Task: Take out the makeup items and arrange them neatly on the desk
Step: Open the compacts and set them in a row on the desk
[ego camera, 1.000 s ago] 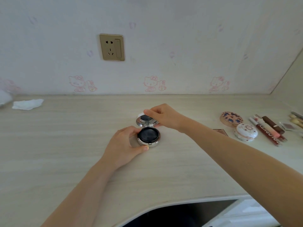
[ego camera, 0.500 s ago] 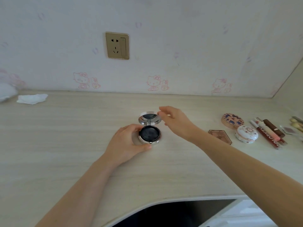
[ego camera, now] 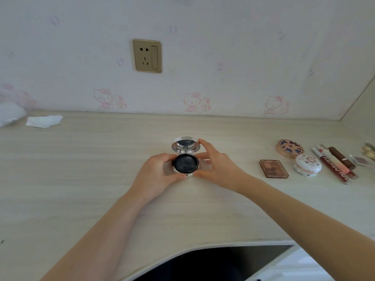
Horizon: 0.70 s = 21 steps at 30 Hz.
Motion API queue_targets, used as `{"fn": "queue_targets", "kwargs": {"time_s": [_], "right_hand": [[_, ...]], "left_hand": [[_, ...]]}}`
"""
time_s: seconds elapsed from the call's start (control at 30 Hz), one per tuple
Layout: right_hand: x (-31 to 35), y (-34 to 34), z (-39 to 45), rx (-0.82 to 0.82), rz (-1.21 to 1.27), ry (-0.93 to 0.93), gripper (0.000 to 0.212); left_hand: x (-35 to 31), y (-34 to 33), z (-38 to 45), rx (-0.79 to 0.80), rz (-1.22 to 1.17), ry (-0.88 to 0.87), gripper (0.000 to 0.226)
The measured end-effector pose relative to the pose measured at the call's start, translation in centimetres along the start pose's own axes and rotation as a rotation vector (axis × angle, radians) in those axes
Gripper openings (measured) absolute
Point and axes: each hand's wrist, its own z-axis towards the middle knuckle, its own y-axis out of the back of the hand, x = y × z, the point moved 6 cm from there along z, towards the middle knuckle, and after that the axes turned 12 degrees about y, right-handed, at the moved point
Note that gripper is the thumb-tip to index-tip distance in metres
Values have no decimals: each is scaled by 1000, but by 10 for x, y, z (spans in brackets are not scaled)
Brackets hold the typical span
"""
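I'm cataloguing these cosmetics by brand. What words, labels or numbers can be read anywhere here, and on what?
Red lip gloss tube: white letters run along it, too blurred to read with confidence.
Open compact, held by left hand and right hand: no text visible.
Floral round case, patterned round case, brown palette: patterns only, no readable words.
Wall socket: no markings legible.

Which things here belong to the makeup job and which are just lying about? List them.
Job: open cushion compact held by left hand and right hand; brown palette; white floral case; patterned round compact; lip gloss tubes.
Lying about: crumpled tissue; wall socket.
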Motion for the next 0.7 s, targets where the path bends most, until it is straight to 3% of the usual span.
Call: {"fn": "queue_targets", "kwargs": {"time_s": [0.33, 0.7], "right_hand": [[-6, 3, 36, -67, 112, -18, 85], [-13, 27, 125, -77, 38, 5, 87]], "left_hand": [[0, 6, 22, -23, -108, 7, 50], [4, 26, 115, -52, -137, 38, 46]]}}
